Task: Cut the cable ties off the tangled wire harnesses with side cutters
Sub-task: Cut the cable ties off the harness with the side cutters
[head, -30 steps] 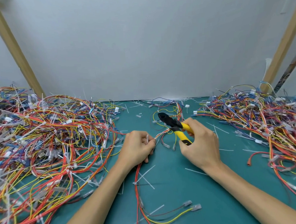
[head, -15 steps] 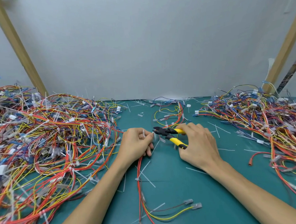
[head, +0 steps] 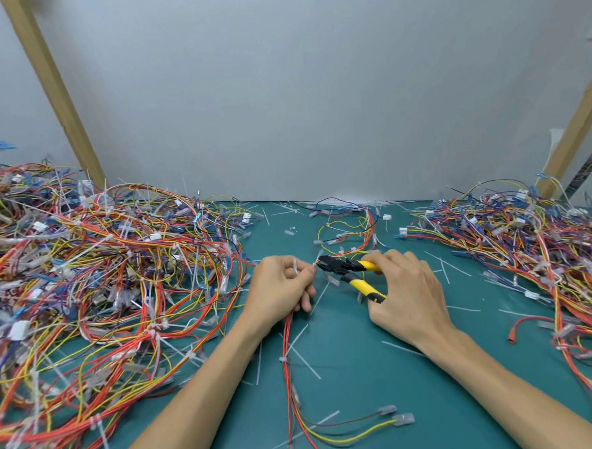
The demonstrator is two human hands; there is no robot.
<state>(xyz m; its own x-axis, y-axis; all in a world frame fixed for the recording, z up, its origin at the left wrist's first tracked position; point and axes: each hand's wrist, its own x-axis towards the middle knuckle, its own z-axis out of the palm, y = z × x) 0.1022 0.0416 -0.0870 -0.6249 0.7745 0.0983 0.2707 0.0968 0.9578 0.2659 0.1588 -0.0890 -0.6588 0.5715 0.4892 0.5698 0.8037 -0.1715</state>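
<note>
- Side cutters (head: 348,271): black head, yellow-and-black handles spread apart; head points left, tips just beside a cable tie.
- Cable tie (head: 295,268): white, standing upright on the red harness.
- Red harness (head: 289,345): thin red wires running towards the viewer.
- Tangled harness piles: left (head: 102,286) and right (head: 529,246), well apart.

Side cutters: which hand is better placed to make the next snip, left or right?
Right. The right hand grips the side cutters, their tip close beside the left hand, which pinches the red wire harness and probably should just steady it.
</note>
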